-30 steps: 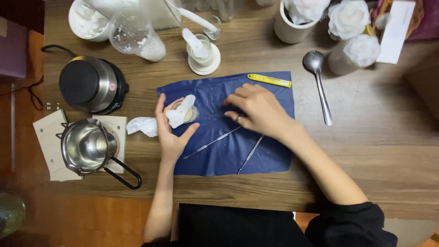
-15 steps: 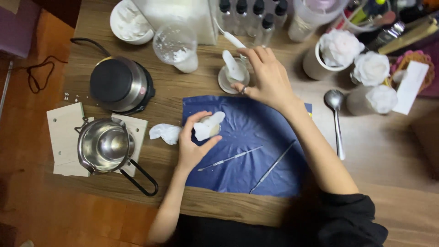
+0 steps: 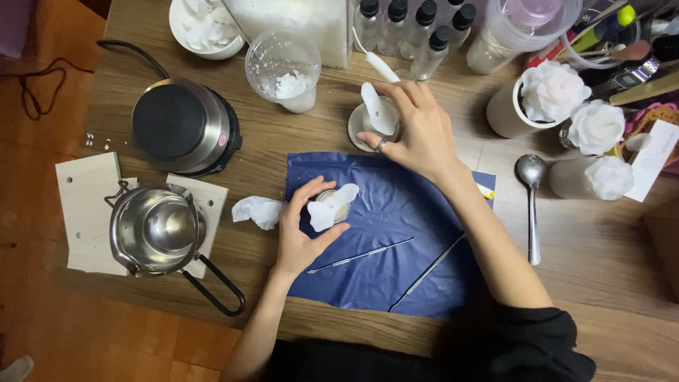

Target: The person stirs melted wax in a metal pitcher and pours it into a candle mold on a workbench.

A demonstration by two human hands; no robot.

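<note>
My left hand rests on a dark blue sheet and curls around a small round candle holder with white wax petals standing in it. My right hand reaches past the sheet's far edge and cups a small glass that stands on a round white saucer and holds white wax pieces. Two thin metal sculpting tools lie loose on the sheet near my right forearm.
A small electric hot plate and a steel melting pot on wooden boards sit at left, with a crumpled white tissue beside them. A plastic cup, a wax bowl, bottles, white flower candles and a spoon crowd the back and right.
My right hand left the blue sheet and reached forward to the small glass on the saucer, closing around it. My left hand stayed at the candle holder. The camera view shifted.
</note>
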